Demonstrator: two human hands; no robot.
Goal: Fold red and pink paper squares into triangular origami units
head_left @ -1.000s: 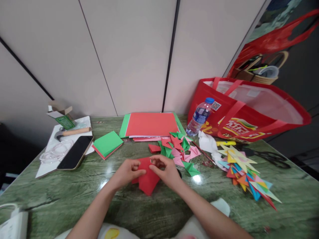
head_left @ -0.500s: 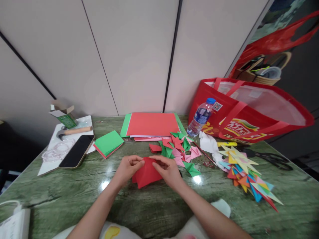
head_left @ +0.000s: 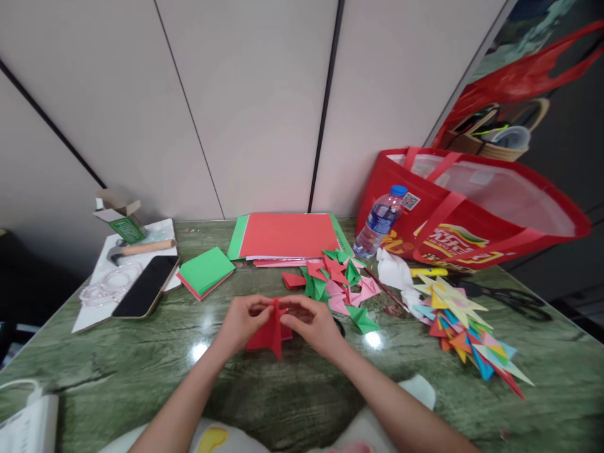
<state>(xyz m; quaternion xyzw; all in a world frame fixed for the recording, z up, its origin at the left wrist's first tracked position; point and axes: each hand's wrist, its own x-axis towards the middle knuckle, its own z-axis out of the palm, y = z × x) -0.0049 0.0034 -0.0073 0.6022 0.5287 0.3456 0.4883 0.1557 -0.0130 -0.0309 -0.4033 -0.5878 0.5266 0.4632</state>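
A sheet of red paper (head_left: pixel 270 333), partly folded, is held over the table's near middle. My left hand (head_left: pixel 244 319) pinches its upper left edge between thumb and fingers. From the other side, my right hand (head_left: pixel 309 321) grips the upper right part. A fold stands up between the two hands, and its lower point faces me. Just beyond my right hand lies a pile of folded red, green and pink paper pieces (head_left: pixel 335 286). The fingers hide the paper's top edge in part.
Green and red paper squares (head_left: pixel 207 270) lie left, near a phone (head_left: pixel 146 287) and a hammer (head_left: pixel 141 247). Large coloured sheets (head_left: pixel 291 236) are stacked at the back. A water bottle (head_left: pixel 379 223), red bag (head_left: pixel 438 207), scissors (head_left: pixel 514 301) and multicoloured folded-paper pieces (head_left: pixel 467 333) stand or lie right.
The red paper has gone from a broad, fairly flat face to a narrower shape with a raised fold. Both hands stay in nearly the same place, still holding it.
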